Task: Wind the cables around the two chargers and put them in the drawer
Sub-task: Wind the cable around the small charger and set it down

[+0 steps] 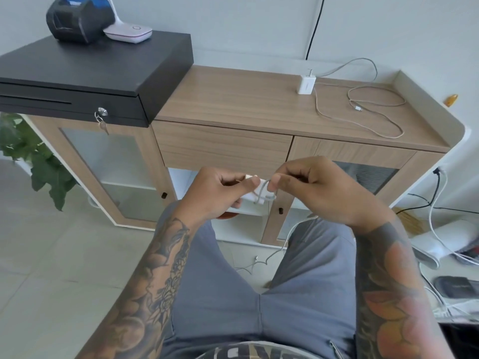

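My left hand (217,191) grips a small white charger (252,196) in front of the cabinet, over my lap. A grey cable loop (261,191) lies across the charger, and my right hand (313,187) pinches that cable beside it. The loose end of the cable (272,255) trails down between my knees to the floor. A second white charger (305,85) stands on the wooden cabinet top (233,99), with its grey cable (373,110) spread in loose loops to the right. The wooden drawer (223,146) under the top is closed.
A black cash drawer (90,73) with a key sits on the cabinet's left, carrying a black printer (77,16) and a white device (129,32). A green plant (33,156) stands at the left. Cables and a white object (451,242) lie on the floor at the right.
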